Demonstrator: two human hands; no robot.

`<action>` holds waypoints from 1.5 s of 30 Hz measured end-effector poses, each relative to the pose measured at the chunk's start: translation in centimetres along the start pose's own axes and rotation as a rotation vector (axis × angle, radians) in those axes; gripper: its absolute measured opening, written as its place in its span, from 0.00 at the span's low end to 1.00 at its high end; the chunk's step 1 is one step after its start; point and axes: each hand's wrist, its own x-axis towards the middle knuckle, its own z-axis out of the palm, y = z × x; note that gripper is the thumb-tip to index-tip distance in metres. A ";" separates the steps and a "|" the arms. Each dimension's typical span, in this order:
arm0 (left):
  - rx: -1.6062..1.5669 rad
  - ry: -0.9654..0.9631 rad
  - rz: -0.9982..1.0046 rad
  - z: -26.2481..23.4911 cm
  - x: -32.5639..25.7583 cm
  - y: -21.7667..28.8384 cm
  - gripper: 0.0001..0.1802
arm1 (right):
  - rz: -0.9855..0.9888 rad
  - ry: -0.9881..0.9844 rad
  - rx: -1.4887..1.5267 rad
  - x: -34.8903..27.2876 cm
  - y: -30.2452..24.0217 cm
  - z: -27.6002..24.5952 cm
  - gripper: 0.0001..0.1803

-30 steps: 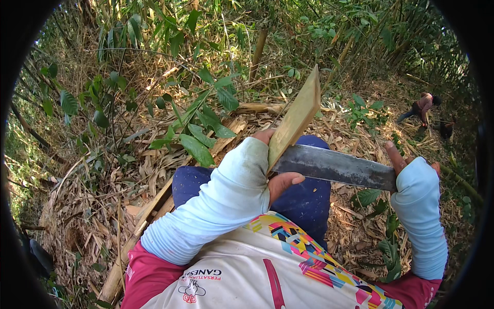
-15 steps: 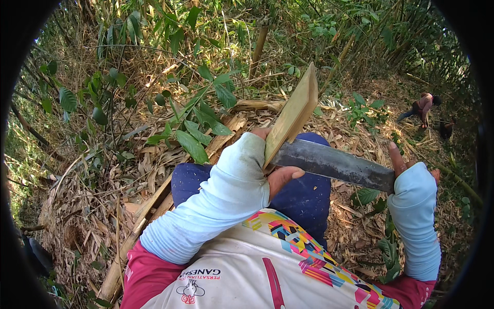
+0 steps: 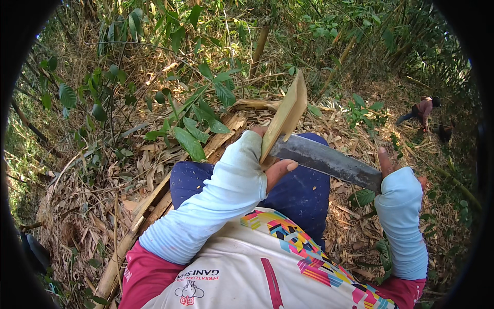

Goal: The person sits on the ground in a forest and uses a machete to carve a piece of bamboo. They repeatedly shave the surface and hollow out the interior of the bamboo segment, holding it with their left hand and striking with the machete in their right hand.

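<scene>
The left hand is wrapped tight around a flat bamboo strip that sticks up and away above it, and the strip has tipped a little more toward the right than a moment ago. The right hand is shut on the handle of a big knife, whose blade has stayed pressed against the strip just beside the left thumb, so the cutting looks in progress. I see no boxes or baskets, only dry leaves on the ground left of the hands.
</scene>
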 end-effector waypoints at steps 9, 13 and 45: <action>-0.162 -0.251 -0.260 -1.7 0.7 2.2 0.37 | -0.028 0.022 -0.054 0.3 1.2 -1.1 0.42; -0.069 -0.189 -0.258 -1.4 1.0 3.1 0.38 | -0.036 -0.011 -0.019 0.7 1.5 -2.2 0.41; 0.148 0.034 -0.099 -0.1 0.6 0.1 0.33 | 0.073 -0.001 0.073 0.9 -0.7 -0.9 0.43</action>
